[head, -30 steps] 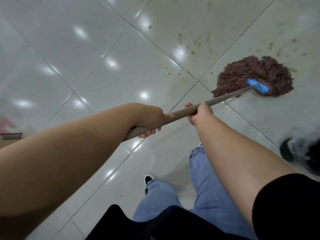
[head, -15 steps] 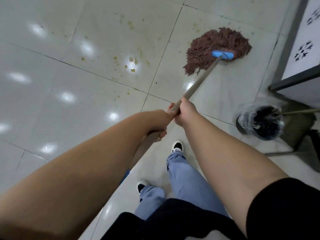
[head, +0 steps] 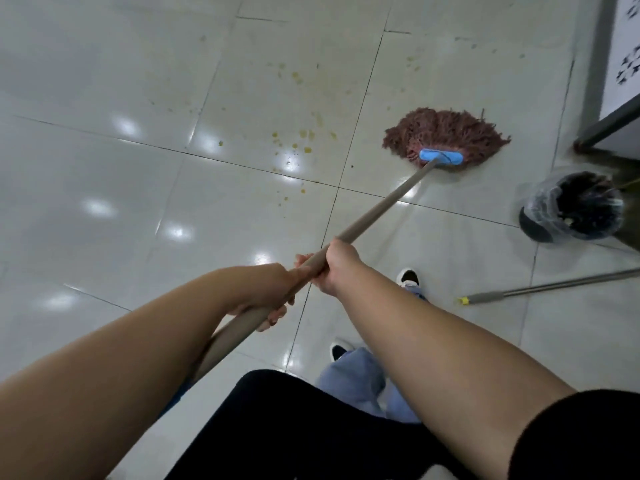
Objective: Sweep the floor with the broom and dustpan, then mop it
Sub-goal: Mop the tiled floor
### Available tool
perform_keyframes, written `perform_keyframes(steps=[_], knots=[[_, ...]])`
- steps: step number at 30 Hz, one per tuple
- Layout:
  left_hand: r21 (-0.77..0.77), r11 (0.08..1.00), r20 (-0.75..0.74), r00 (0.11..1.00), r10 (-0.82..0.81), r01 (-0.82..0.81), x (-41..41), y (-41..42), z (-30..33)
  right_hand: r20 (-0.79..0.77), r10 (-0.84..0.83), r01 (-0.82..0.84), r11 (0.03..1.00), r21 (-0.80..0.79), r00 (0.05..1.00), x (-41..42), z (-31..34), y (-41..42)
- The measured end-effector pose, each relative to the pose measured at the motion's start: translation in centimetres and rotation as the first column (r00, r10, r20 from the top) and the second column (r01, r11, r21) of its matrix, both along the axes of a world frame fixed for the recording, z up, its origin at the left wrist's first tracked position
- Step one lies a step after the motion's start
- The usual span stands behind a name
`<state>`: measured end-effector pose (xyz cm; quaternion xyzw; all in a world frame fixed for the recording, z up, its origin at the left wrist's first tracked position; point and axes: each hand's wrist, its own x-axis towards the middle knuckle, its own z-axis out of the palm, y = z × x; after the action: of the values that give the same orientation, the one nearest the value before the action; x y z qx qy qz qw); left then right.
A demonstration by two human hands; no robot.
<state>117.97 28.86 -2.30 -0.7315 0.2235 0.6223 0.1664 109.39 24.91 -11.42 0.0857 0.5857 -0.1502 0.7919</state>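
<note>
A mop with a reddish-brown string head (head: 446, 133) and a blue clamp (head: 440, 156) lies spread on the glossy white tiled floor (head: 104, 168) at the upper right. Its beige handle (head: 381, 206) runs down-left to me. My right hand (head: 337, 268) grips the handle higher up. Just below it, my left hand (head: 273, 292) grips the handle too. Yellowish-brown spots (head: 298, 140) dot the tiles left of the mop head.
A black bin with a clear liner (head: 571, 206) stands at the right. A metal pole with a yellow tip (head: 540, 289) lies on the floor below it. A grey cabinet corner (head: 609, 123) sits at the top right. My feet (head: 408, 277) are under my arms.
The view has swung left to right, bringing the bin, the pole and the cabinet into sight. The mop head has slid across the tile. Both hands keep their grip on the handle.
</note>
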Motion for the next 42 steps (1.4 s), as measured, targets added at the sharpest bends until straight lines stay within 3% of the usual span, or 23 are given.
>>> perform_keyframes(steps=[5,14,18,27,42], knots=[[-0.014,0.999,0.024,0.999,-0.033,0.033,-1.0,2.1,-1.3,-0.022,-0.045,0.047,0.992,0.119,0.999,-0.5,-1.2,2.2],[0.011,0.997,0.04,0.997,0.07,-0.07,-5.3,-2.3,-3.3,-0.216,-0.071,0.101,0.986,0.133,0.974,-2.9,-3.7,-2.7],[-0.034,0.989,0.031,0.989,0.144,-0.143,-9.2,-8.8,-3.9,-0.266,-0.045,0.078,0.99,0.117,0.963,-6.3,-4.5,-9.2],[-0.077,0.991,-0.112,0.989,0.096,-0.105,-14.8,-25.0,-4.5,-0.324,0.129,-0.112,0.991,0.07,0.937,-12.9,-3.8,-26.3],[-0.064,0.979,-0.153,0.971,0.182,-0.194,-17.5,-50.4,-5.0,-0.318,0.112,-0.106,0.994,0.035,0.941,-15.6,-4.4,-51.8]])
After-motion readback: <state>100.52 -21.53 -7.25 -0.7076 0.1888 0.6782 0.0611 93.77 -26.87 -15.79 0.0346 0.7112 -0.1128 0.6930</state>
